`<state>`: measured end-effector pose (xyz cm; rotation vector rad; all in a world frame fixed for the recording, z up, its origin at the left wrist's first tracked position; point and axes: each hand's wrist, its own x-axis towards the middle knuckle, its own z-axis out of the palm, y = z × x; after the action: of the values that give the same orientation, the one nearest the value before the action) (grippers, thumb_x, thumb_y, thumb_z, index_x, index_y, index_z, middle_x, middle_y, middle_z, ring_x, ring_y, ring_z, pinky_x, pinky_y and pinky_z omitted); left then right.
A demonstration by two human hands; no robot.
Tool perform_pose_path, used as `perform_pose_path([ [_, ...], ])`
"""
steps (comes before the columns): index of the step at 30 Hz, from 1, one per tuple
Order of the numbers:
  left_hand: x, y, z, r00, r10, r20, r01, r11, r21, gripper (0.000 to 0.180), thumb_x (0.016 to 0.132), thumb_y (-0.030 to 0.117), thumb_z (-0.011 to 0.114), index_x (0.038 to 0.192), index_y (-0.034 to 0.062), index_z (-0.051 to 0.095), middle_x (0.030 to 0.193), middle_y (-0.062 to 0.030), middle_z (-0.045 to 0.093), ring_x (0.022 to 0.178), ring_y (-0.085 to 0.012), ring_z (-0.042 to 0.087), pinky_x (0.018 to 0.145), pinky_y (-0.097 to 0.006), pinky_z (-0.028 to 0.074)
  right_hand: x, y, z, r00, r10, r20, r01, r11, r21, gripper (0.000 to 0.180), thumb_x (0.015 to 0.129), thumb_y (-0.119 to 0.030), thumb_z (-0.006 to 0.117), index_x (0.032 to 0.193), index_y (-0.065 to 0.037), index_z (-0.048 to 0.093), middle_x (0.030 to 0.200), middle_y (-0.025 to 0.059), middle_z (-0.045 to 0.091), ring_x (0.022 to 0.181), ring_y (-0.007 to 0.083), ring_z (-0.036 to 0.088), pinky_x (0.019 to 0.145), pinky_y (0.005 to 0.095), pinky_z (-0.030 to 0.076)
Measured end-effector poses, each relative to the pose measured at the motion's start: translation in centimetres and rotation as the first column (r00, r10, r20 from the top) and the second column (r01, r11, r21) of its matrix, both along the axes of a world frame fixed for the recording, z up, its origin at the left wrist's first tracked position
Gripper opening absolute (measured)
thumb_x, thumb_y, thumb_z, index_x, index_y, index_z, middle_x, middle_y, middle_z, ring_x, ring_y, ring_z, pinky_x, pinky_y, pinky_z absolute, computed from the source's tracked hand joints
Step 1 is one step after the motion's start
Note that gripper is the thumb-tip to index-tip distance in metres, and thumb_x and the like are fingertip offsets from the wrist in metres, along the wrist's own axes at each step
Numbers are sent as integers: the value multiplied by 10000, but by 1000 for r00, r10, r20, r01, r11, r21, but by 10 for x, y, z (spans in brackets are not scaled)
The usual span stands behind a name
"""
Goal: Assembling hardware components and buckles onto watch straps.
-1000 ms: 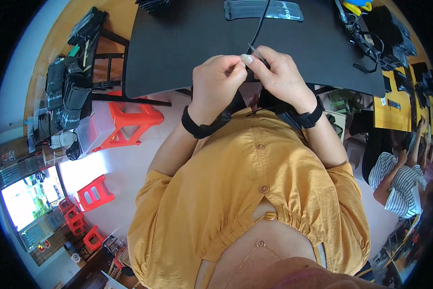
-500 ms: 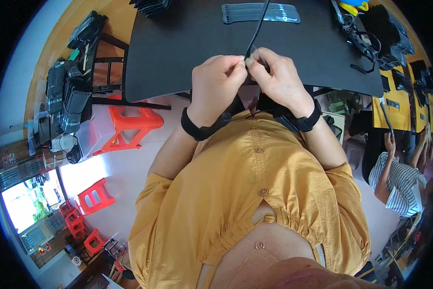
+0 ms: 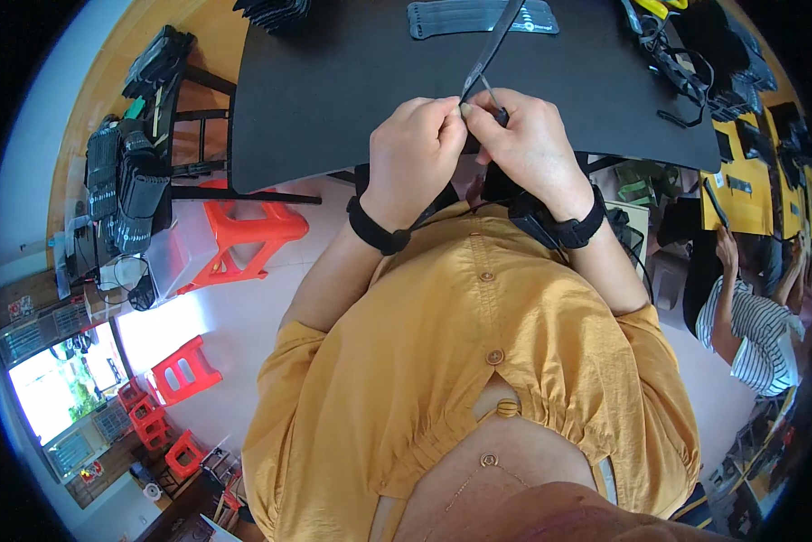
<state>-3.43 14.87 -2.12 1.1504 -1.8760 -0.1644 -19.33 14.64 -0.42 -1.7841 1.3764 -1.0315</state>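
Observation:
A long, narrow black strip [image 3: 494,52] rises from my fingertips over the dark table. Its lower end is pinched between the thumb and fingers of my left hand [image 3: 415,149]. Closed close beside it, my right hand [image 3: 530,144] grips a small tool with a thin grey prong [image 3: 487,88] and a dark part between the fingers; its kind is unclear. The thumbs nearly meet at the strip's end, where the fingers hide the detail. On the table beyond lies a flat stack of dark strips [image 3: 433,20], with the raised strip partly in front.
The black table [image 3: 333,108] spans the space ahead. Black stacks [image 3: 740,68] and a tangle of black straps [image 3: 686,81] sit at its right. Red stools [image 3: 252,239] stand left. At right, a person in a striped shirt [image 3: 754,334] works at a yellow-topped table [image 3: 749,199].
The strip has turned, showing more of its flat face and leaning further right. The thin prong now crosses near its lower end. Both hands stay close together, with my left slightly further right.

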Motion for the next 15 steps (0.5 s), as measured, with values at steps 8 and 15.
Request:
perform_pose_path([
  [8,-2,1,-7,999,-35,13,35,999,-7,133,829,71,665,944,17,705,810,-136,671,712,-284,657,632,-351,523,1,3,-2,970,-46,-238,17,993,-120,195,899,-149,565,905,-2,694,760,233,658,697,409,649,658,433,544],
  [15,0,1,-9,997,-23,80,22,1000,6,132,826,71,669,944,21,703,825,-135,678,733,-290,662,647,-353,529,2,-1,-15,1000,1,13,-1,999,42,190,885,-150,586,892,5,696,717,184,678,617,290,687,590,345,553],
])
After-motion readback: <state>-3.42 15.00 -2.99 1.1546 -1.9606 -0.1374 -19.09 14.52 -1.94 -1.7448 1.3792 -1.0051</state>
